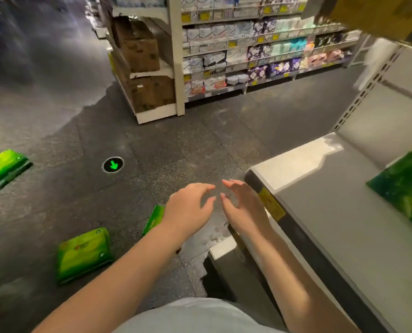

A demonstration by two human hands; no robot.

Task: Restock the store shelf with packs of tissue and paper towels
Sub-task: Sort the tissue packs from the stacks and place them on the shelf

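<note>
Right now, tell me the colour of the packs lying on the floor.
Bright green packs, clearest in the head view.

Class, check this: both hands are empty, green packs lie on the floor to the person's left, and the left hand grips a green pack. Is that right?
Not quite. The head view shows the left hand holding nothing, fingers loosely spread beside the right hand. The rest stands: green packs lie on the floor to the left.

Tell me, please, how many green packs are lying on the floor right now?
3 fully identifiable: one far left, one near the left forearm, one partly hidden behind the left hand. Cropped shapes at the left edge may be more. Another green pack sits on the shelf.
</note>
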